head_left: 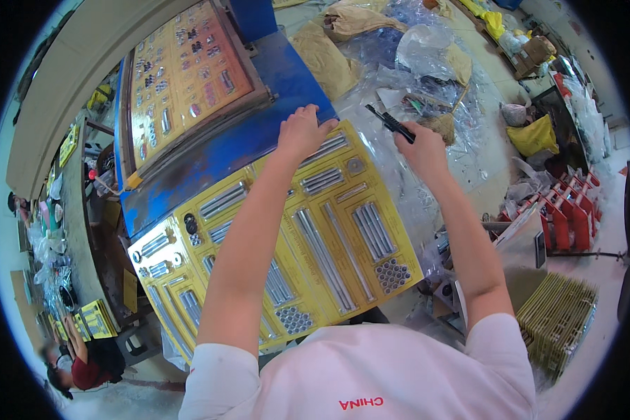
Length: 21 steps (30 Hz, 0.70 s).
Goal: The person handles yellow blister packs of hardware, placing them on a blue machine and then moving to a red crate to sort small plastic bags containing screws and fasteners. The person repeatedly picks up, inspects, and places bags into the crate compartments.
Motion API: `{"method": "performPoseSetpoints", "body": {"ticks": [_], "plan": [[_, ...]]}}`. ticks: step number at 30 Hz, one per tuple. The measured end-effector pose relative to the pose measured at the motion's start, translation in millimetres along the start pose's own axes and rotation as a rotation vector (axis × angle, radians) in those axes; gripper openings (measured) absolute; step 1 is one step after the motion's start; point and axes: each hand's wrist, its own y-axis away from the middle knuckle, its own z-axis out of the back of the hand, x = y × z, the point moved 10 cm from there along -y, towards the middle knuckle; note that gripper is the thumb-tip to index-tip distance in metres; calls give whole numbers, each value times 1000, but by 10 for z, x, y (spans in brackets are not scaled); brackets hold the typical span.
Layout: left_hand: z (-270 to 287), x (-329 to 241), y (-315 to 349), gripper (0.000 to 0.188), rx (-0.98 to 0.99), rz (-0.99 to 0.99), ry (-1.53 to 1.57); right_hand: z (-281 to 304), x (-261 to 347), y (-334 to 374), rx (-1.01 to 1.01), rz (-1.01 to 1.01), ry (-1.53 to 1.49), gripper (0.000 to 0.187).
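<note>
Across the front of a blue machine table lies a large yellow card sheet [308, 252], with metal rods, bolts and nuts set in its sections under what looks like clear film. My left hand [302, 133] is on the sheet's far edge, thumb spread from the fingers. The undersides of its fingertips are hidden. In my right hand [421, 148], just beyond the sheet's far right corner, is a slim black utility knife [390, 124], pointing up and left. Its blade is too small to make out. My forearms hide parts of the sheet.
On the blue table [287, 66] stands a framed tray [182, 84] with another loaded card sheet. Clear plastic scraps [427, 49] cover the floor beyond. Red racks [570, 210] and stacked yellow cards [556, 322] stand at right. Another person [91, 364] works at the left bench.
</note>
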Motion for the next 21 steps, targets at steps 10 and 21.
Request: {"method": "performPoseSetpoints", "body": {"ticks": [10,21], "plan": [[-609,-225,-779,40,294,92,386,-414,147,172,75,14,-230,45],[-527,-315,-812,45,130,83,535,-350,59,254,377,-99,-233,44]]}}
